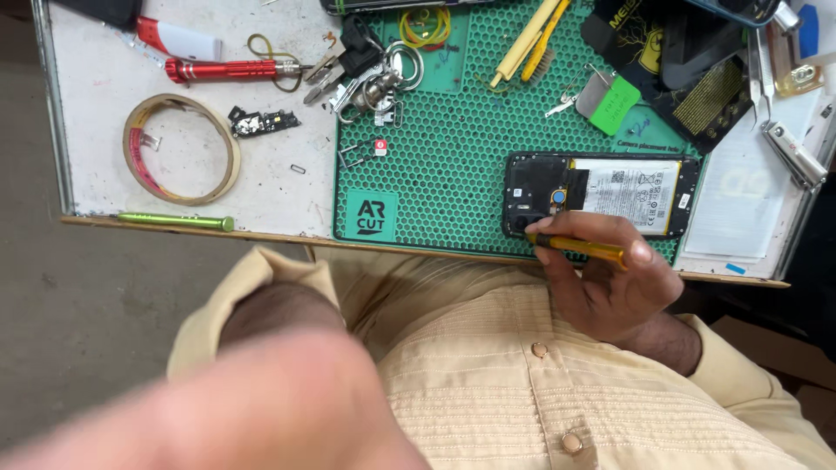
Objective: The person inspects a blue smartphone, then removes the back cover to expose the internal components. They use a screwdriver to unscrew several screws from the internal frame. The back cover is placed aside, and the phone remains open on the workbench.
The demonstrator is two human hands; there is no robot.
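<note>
Right hand (610,283): fingers closed around a slim yellow-handled screwdriver (579,248), its tip set at the lower left corner of the phone.
Left hand (261,409): a blurred mass close to the camera at the bottom left; whether it is open or holds anything cannot be told.
Phone (601,193): a black smartphone with its back cover off lies flat near the front edge of the mat, just above the right hand; battery and board are bare.
Progress: as I judge it, the opening is done, since the back is off; the inner parts look to be in place, so the work inside seems barely begun.
Mat (453,165): a green honeycomb rubber work mat covers the middle of the white bench (279,187), with a square logo patch at its front left corner.
Labels: a white rectangular sticker with small black marks covers the battery (629,190); a bright green tag (616,104) lies near the mat's back right.
Farther out: a ring of brown tape (181,150) at the bench's left, a red metal screwdriver (231,70) behind it, a green pen-shaped tool (174,221) along the front edge, steel tweezers and rings (370,83) at the mat's back left.
</note>
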